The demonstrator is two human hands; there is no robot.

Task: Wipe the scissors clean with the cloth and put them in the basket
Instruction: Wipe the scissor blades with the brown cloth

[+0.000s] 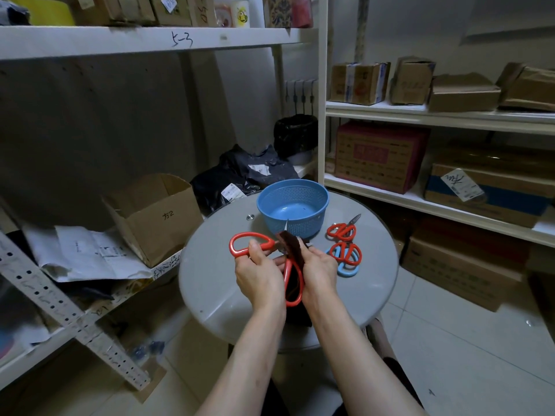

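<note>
Where cloth (292, 248) wraps the scissors (252, 234), blades vanish — tip (285, 226) shows.

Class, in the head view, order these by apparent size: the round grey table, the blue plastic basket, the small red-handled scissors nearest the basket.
Largest: round grey table
Then: blue plastic basket
Smallest: small red-handled scissors nearest the basket
No close calls.

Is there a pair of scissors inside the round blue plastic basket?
No, the round blue plastic basket shows only its bare floor inside.

Both forearms reach forward side by side, left hand (259, 276) gripping the scissors (252, 235), right hand (319, 271) pinching the cloth (289, 243).
</note>
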